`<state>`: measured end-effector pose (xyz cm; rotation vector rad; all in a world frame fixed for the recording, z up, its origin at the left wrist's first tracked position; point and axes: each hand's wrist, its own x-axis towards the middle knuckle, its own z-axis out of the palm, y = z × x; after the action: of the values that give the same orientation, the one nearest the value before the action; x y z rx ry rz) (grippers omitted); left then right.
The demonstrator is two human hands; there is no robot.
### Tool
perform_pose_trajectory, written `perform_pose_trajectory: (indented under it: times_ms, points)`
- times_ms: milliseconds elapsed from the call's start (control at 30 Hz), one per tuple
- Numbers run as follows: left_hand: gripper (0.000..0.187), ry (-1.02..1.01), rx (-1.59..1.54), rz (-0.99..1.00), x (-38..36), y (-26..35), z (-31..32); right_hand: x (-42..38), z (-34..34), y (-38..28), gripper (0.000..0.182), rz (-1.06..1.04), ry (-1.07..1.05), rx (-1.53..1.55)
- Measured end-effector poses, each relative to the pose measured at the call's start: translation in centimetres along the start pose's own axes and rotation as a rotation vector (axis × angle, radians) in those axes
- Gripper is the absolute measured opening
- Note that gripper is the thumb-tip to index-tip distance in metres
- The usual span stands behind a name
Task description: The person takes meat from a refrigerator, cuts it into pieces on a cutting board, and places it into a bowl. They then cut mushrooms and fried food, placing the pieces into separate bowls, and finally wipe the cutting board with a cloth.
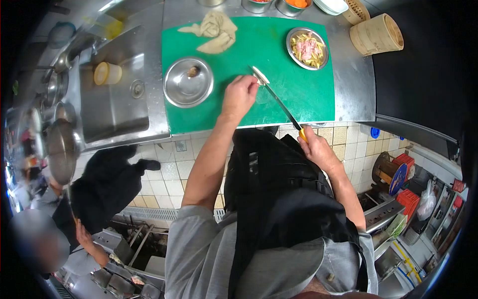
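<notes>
Kitchen knife [285,107] lies diagonally over the green cutting board [308,94], tip away from the person, yellow handle at the near edge. A pale, thin food piece [261,77] sits on the board by the front of the blade, w/ small bits beside it; exact type n/a, too small to tell.

R hand [316,147] is closed round the knife handle. L hand [241,92] is narrow, thumb & fingers drawn together, tips just beside the blade & pale piece; can't tell if they grip it.

L of the L hand, on the board: a stainless steel bowl [184,90] w/ a small brown lump [193,72] inside. Beyond it, a crumpled beige cloth [216,32]. Far R corner of the board: a metal dish [289,54] w/ yellow strips [312,61] & pink raw meat pcs [307,48] on top.

Board rests on the metal counter [353,74]. Bamboo steamer [376,35] stands at far R; bowl of orange pcs [286,8] at the back edge. To the L, sink [114,117] holds a tipped tub [108,74], off-white w/ yellow rim. Farther L, a co-worker [99,184] in black & grey has a hand at the handle of a big round pan [62,149].
</notes>
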<state>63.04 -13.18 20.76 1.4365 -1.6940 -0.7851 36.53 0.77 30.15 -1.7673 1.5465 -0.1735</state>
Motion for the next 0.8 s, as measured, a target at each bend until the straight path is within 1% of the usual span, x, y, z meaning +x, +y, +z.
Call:
perform_pose_trajectory:
  times_ms: [200,400,467,500,567,600,667,800]
  points:
    - [0.012,0.007,-0.051,-0.018,-0.2,-0.2,0.0,0.1,-0.1,-0.8,0.026,0.023,0.0,0.021]
    - [0.014,0.006,-0.014,0.064,-0.3,-0.1,-0.3,1.1,1.1,0.8,0.024,-0.004,-0.041,0.006]
    - [0.016,0.014,-0.06,-0.029,-0.6,0.3,-0.3,1.3,1.2,1.1,0.024,0.003,-0.053,0.015]
    - [0.016,0.012,-0.058,-0.025,-0.5,1.1,-0.6,1.3,1.1,1.1,0.024,-0.004,-0.053,0.015]
    - [0.026,0.063,0.209,0.181,-0.1,3.2,-1.3,1.2,0.9,1.1,0.024,-0.006,-0.048,0.019]
    - [0.026,0.061,0.21,0.185,0.0,3.2,-1.1,1.2,0.6,1.1,0.025,0.004,-0.059,0.018]
    - [0.031,-0.117,0.386,0.26,0.5,2.9,-0.5,1.2,0.0,0.9,0.025,0.011,-0.064,0.018]
    - [0.032,-0.159,0.485,0.278,0.9,2.9,-0.3,0.2,-1.7,1.2,0.026,-0.03,-0.042,-0.003]
